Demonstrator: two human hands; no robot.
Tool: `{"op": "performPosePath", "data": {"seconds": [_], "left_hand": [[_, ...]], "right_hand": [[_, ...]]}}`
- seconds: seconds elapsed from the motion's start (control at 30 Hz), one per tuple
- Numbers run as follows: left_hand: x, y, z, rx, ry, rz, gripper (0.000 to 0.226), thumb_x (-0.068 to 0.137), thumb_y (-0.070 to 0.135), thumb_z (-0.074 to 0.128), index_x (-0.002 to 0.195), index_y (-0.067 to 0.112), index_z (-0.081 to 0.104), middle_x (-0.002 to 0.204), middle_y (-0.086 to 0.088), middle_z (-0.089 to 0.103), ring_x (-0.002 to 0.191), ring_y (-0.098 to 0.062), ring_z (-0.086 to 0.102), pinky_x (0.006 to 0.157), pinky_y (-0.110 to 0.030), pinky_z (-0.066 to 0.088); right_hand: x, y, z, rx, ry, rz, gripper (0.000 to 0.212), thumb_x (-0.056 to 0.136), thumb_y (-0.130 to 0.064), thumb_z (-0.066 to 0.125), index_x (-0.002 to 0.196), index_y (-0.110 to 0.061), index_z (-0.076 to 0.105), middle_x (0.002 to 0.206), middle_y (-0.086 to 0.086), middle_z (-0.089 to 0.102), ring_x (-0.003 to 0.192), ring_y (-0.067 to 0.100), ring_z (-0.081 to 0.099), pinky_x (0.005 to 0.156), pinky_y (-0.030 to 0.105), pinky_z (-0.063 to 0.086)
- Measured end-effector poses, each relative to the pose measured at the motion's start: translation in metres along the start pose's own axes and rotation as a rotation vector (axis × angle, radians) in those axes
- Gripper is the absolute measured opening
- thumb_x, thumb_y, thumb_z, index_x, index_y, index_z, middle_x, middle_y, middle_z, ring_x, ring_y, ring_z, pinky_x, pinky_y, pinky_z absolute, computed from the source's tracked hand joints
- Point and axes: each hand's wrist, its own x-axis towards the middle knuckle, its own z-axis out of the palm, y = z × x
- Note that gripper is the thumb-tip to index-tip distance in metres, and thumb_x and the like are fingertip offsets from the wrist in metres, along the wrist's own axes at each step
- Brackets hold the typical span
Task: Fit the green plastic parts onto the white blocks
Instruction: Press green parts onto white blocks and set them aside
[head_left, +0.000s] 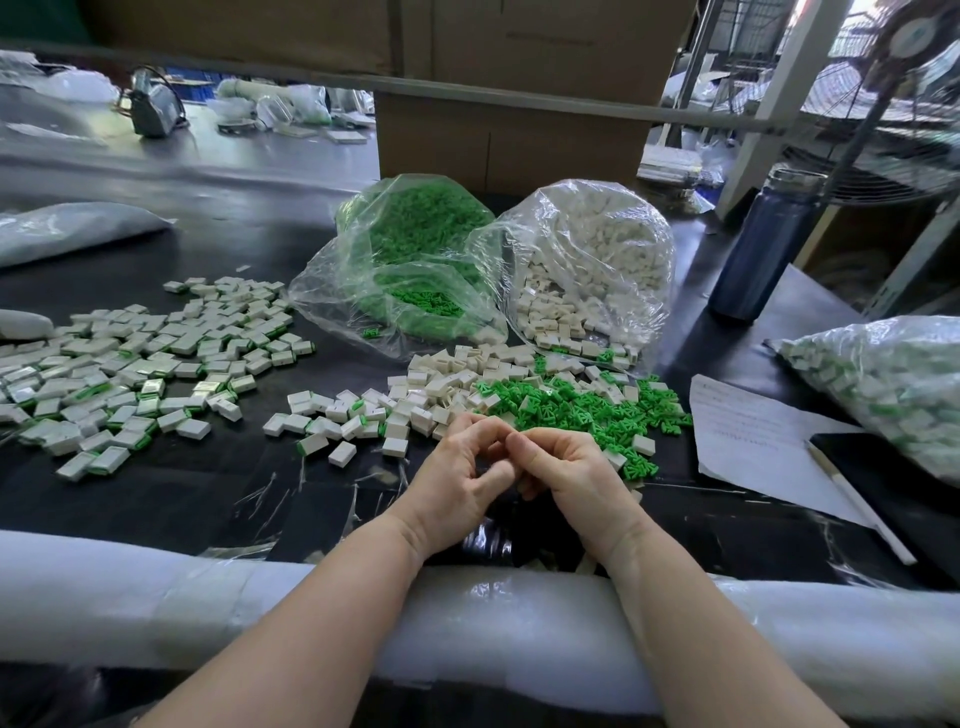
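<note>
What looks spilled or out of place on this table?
Both open bags, the green parts bag and the white blocks bag, have poured parts onto the table; this looks like a working supply. Odder: a few green parts lie apart by the green bag's mouth.

Both hands (511, 467) together, curled fingers (485, 434) touching, near green parts (576, 410).

Both forearms bare, no sleeves or gloves.
</note>
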Motion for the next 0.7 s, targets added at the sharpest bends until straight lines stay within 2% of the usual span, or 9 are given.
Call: {"op": "performPosePath", "data": {"seconds": [0.07,0.13,0.23,0.3,0.37,0.4,0.53,0.63,0.7], "left_hand": [[0.0005,0.0003,0.0002,-0.073,0.027,-0.03,0.013,0.087,0.006,0.059,0.086,0.019,0.06,0.105,-0.009,0.047,0.091,-0.016,0.059,0.085,-0.024,0.05],[0.001,-0.0001,0.0002,-0.052,0.071,-0.048,0.009,0.086,0.011,0.062,0.086,0.02,0.062,0.107,-0.01,0.048,0.088,-0.021,0.058,0.082,-0.021,0.05],[0.0018,0.0,-0.0003,-0.036,0.128,-0.047,0.006,0.085,0.01,0.063,0.087,0.017,0.064,0.104,-0.006,0.048,0.079,-0.011,0.054,0.073,-0.01,0.046],[0.0027,-0.0007,-0.0006,-0.051,0.147,-0.07,0.007,0.085,0.009,0.063,0.091,0.012,0.065,0.103,-0.012,0.054,0.081,-0.021,0.058,0.078,-0.02,0.051],[0.0028,-0.0001,-0.0002,-0.105,0.156,-0.107,0.01,0.085,0.006,0.062,0.094,0.007,0.065,0.1,-0.02,0.062,0.088,-0.033,0.061,0.085,-0.036,0.052],[0.0028,0.0003,0.0,-0.121,0.165,-0.116,0.012,0.085,0.005,0.062,0.096,0.006,0.065,0.097,-0.02,0.064,0.088,-0.034,0.062,0.085,-0.038,0.053],[0.0028,-0.0005,-0.0003,-0.149,0.215,-0.091,0.016,0.082,0.0,0.063,0.095,0.01,0.065,0.082,-0.005,0.066,0.076,-0.014,0.062,0.075,-0.022,0.054],[0.0037,-0.0036,-0.0022,-0.126,0.346,-0.088,0.018,0.083,0.002,0.064,0.091,0.017,0.065,0.082,-0.003,0.066,0.073,-0.011,0.063,0.072,-0.023,0.055],[0.0038,-0.0066,-0.0039,-0.074,0.486,-0.088,0.017,0.085,0.003,0.062,0.094,0.017,0.064,0.081,-0.003,0.064,0.068,-0.01,0.063,0.068,-0.023,0.055]], "right_hand": [[0.0003,-0.0001,0.0016,-0.025,0.023,-0.021,0.034,0.087,-0.029,0.052,0.087,0.002,0.067,0.071,0.015,0.058,0.063,0.019,0.053,0.056,0.02,0.044],[0.001,0.0001,0.0011,0.009,0.05,-0.013,0.037,0.086,-0.033,0.05,0.09,0.0,0.067,0.076,0.016,0.061,0.067,0.019,0.058,0.056,0.019,0.049],[0.0015,0.0003,-0.0006,0.066,0.079,0.012,0.023,0.093,-0.013,0.052,0.103,0.003,0.065,0.08,0.013,0.067,0.065,0.012,0.064,0.054,0.018,0.051],[0.0013,0.001,-0.0018,0.095,0.085,0.022,0.018,0.091,-0.001,0.053,0.105,0.004,0.064,0.077,0.006,0.07,0.064,0.009,0.066,0.054,0.018,0.051],[0.0008,0.0014,-0.0029,0.069,0.09,0.005,0.019,0.088,0.005,0.056,0.105,0.003,0.064,0.075,0.0,0.071,0.063,0.006,0.066,0.054,0.017,0.05],[0.0004,0.0012,-0.0029,0.039,0.093,-0.006,0.02,0.087,0.005,0.057,0.105,0.002,0.064,0.076,0.0,0.071,0.063,0.006,0.066,0.054,0.016,0.05],[-0.0009,-0.0001,-0.0004,-0.053,0.126,-0.033,0.018,0.084,0.003,0.062,0.098,-0.008,0.066,0.079,0.003,0.071,0.068,0.006,0.067,0.055,0.016,0.05],[-0.0004,-0.0004,-0.0004,-0.174,0.225,-0.062,0.016,0.083,-0.002,0.066,0.089,-0.016,0.067,0.082,0.002,0.071,0.077,0.012,0.068,0.066,0.024,0.056],[-0.0003,-0.0006,-0.001,-0.24,0.302,-0.091,0.018,0.082,-0.003,0.067,0.082,-0.021,0.066,0.079,-0.001,0.07,0.076,0.011,0.067,0.07,0.021,0.055]]}}
